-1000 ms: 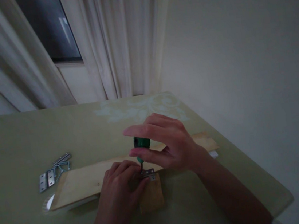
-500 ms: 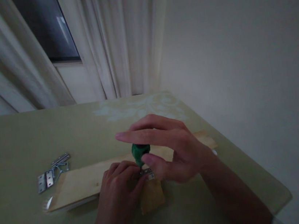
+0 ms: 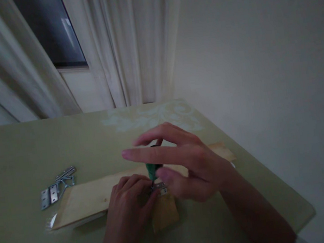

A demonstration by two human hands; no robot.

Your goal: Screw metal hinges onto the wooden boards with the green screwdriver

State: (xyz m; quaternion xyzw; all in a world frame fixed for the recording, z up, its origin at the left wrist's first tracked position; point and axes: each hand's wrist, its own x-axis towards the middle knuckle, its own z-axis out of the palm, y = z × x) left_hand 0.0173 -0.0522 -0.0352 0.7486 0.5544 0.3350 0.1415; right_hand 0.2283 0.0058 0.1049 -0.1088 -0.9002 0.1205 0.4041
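My right hand (image 3: 182,162) has its thumb and fingers around the green handle of a short screwdriver (image 3: 152,171), the forefinger stretched out across it. The screwdriver stands upright, its tip down at a metal hinge (image 3: 160,186). The hinge lies at the near edge of a pale wooden board (image 3: 85,197), over a small wooden piece (image 3: 164,213) that juts toward me. Bent over the board, my left hand (image 3: 129,201) presses thumb and fingertips together at the left end of the hinge, by the screwdriver tip. Any screw there is hidden by the fingers.
Left of the board lie loose hinges (image 3: 49,196) and several screws (image 3: 65,183) on the green table (image 3: 15,164). Clear plastic (image 3: 52,221) sticks out at the board's left end. A wall (image 3: 264,84) runs along the table's right side; curtains (image 3: 139,40) hang behind.
My right hand has shifted slightly, its forefinger dropping lower across the screwdriver handle and covering more of it. My left hand and the board have stayed in place.
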